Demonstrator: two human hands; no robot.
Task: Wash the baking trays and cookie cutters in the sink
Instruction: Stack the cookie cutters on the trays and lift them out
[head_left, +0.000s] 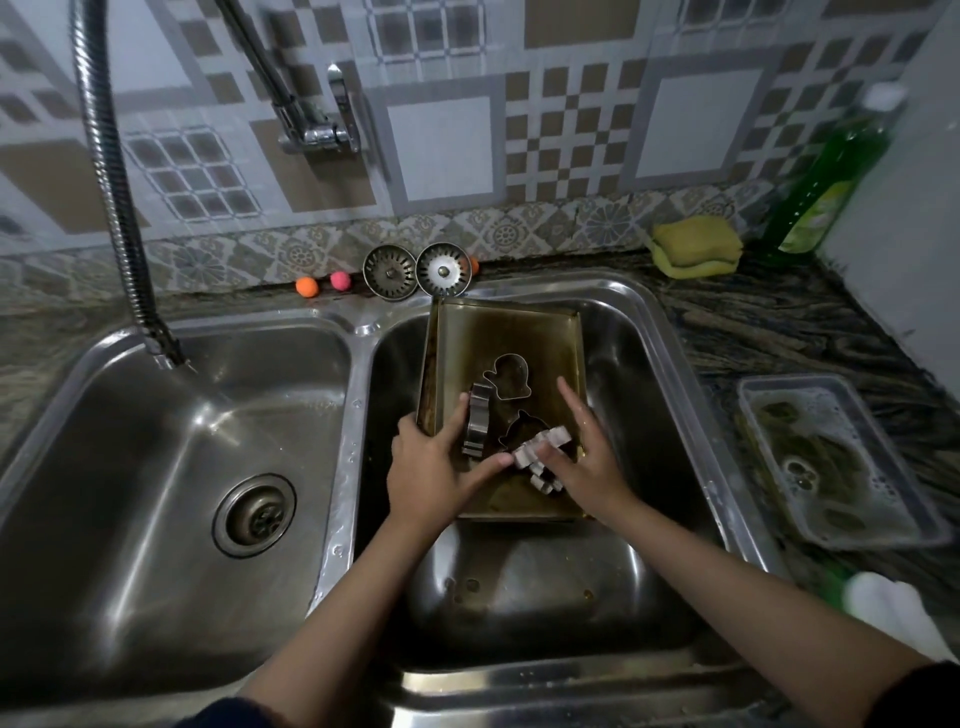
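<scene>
— Judging progress, we see the stained rectangular metal baking tray (511, 332) leaning in the right steel sink basin (634, 353), unwashed cutters inside.
— Yes. Our left hand (434, 467) grips the tray's edge; our right hand (589, 462) pinches a snowflake-shaped metal cookie cutter (540, 447). Nearly everything remains.

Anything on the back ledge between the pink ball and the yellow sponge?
Head view: two round metal sink strainers stand side by side between the pink ball and the yellow sponge, with an orange ball peeking behind the right one.
</scene>
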